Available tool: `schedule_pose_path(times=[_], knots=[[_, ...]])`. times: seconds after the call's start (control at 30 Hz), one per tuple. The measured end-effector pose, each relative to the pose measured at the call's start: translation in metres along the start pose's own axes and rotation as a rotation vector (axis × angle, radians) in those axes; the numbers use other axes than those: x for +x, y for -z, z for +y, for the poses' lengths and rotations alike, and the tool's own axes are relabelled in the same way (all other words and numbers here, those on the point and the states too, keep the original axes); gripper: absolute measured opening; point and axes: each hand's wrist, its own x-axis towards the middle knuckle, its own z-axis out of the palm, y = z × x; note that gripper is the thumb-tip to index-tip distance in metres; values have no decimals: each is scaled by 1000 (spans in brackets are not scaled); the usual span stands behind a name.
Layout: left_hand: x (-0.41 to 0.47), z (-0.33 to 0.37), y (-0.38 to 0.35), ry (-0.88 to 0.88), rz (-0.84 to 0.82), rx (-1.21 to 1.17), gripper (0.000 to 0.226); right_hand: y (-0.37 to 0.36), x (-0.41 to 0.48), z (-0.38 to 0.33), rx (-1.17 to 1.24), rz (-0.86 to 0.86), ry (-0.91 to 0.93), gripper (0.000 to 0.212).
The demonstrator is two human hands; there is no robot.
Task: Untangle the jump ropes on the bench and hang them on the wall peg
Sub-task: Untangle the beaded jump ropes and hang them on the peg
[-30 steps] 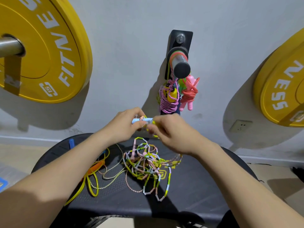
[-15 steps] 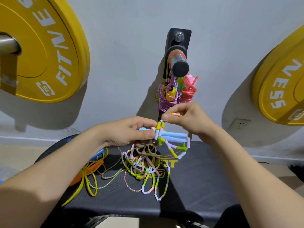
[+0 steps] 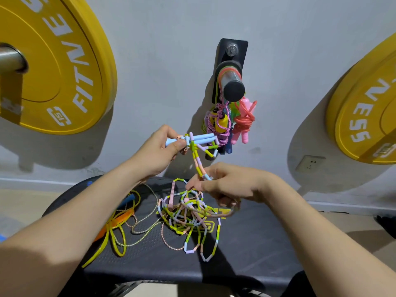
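Working over the black bench, below the wall peg that already carries a purple-and-yellow bundle and a pink rope. Leaving most of the beaded rope heaped mid-bench, with a yellow rope and a thin braided cord sprawled to its left, none of it much shifted over the last second. Has lifted the left hand from just above the bench to about the level of the hung bundles, fingers curled round the pair of pale blue handles, held roughly level with some beads crossing them. Has dropped the right hand from above the handles to just over the heap, thumb and forefinger pinching the beaded strand, remaining fingers loosely curled. Draws that strand out, slanting between the two hands. Reads as pulling a length free of the heap, perhaps to wind it round the handles. Judged early-to-middle for this rope: heap yet to be cleared, hanging not yet done, two more ropes waiting.
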Motion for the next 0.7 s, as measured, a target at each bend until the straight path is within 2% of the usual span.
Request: schedule_pose_path(times=[0.13, 0.17, 0.23, 0.33, 0.53, 0.63, 0.7], knots=[[-3, -6, 0, -70, -12, 388, 11, -4, -4, -5, -170, -8, -51, 17], [-4, -7, 0, -72, -24, 444, 19, -3, -5, -6, -224, 34, -32, 18], [-7, -6, -3, -97, -81, 539, 35, 0, -6, -8, -378, 197, 118, 28], [-14, -2, -11, -211, -271, 594, 31, 3, -1, -11, -485, 452, 319, 41], [-17, 6, -6, -225, -541, 556, 34, 16, 9, -1, -707, 789, 290, 59], [-20, 6, -6, -240, -598, 461, 31, 26, 12, 5, -533, 841, 272, 65], [-17, 5, -6, -233, -544, 362, 22, 33, 11, 10, -272, 838, 300, 51]])
